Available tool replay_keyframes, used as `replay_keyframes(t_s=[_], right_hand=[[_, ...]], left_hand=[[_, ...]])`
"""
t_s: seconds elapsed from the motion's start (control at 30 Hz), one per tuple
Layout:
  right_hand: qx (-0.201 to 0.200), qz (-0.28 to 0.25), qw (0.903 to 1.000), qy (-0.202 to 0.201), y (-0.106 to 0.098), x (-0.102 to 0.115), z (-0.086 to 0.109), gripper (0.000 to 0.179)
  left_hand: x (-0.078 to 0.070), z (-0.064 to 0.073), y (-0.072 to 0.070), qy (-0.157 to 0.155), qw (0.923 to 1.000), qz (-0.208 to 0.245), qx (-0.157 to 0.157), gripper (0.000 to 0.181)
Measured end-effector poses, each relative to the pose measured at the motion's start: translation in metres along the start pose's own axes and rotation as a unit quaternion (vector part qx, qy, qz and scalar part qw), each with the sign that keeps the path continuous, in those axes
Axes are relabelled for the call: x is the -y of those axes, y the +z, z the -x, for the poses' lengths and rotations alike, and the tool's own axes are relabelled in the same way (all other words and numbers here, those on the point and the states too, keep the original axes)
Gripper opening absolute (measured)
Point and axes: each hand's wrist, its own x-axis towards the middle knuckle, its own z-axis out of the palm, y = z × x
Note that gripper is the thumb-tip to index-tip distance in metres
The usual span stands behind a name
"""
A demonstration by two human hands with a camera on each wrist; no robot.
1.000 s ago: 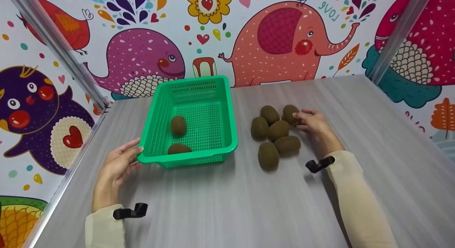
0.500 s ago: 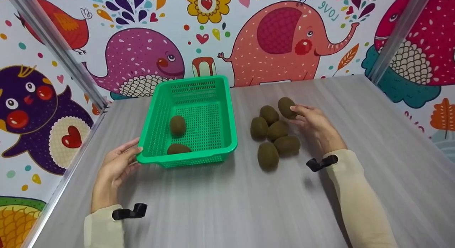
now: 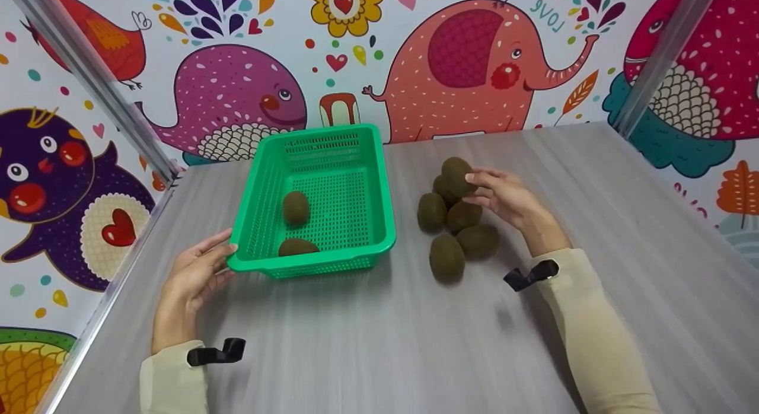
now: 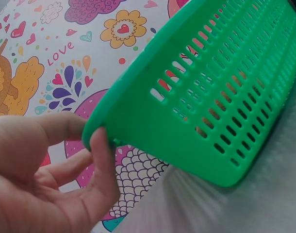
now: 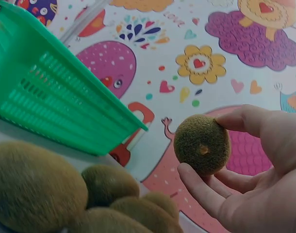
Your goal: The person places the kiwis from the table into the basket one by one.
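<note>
A brown, fuzzy kiwi (image 3: 456, 175) is pinched between the thumb and fingers of my right hand (image 3: 511, 199), raised over the far side of a loose group of kiwis. In the right wrist view the held kiwi (image 5: 201, 145) shows its stem end. Several more kiwis (image 3: 447, 258) lie on the table below and in front of it. My left hand (image 3: 193, 277) pinches the near left corner of the rim of a green plastic basket (image 3: 388, 224); the left wrist view shows thumb and fingers on that rim (image 4: 97, 128). Two kiwis (image 3: 296, 209) lie inside the basket, one partly hidden by its near wall.
The grey wood-grain table (image 3: 356, 343) ends at a white wall (image 3: 367, 5) printed with cartoon animals. Metal posts (image 3: 658, 76) stand at the far corners. A black camera mount (image 3: 531, 276) sits on each wrist.
My right hand has lifted the far right kiwi off the table and moved it left, over the other kiwis. The left hand and the basket have stayed in place.
</note>
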Motion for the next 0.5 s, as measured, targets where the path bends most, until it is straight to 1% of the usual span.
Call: replay_keyframes(t_s=[0.23, 0.4, 0.5], right_hand=[[0.032, 0.011, 0.9994, -0.001, 0.019, 0.005, 0.001, 0.063], [0.065, 0.002, 0.9979, 0.010, 0.035, 0.012, -0.002, 0.063], [0.084, 0.008, 0.9964, 0.012, 0.046, 0.019, -0.005, 0.064]], left_hand=[[-0.001, -0.001, 0.001, 0.000, 1.0000, 0.005, -0.002, 0.063], [0.000, -0.001, 0.002, -0.003, 0.9999, 0.012, -0.003, 0.062], [0.001, 0.000, 0.001, -0.002, 1.0000, 0.008, -0.005, 0.062]])
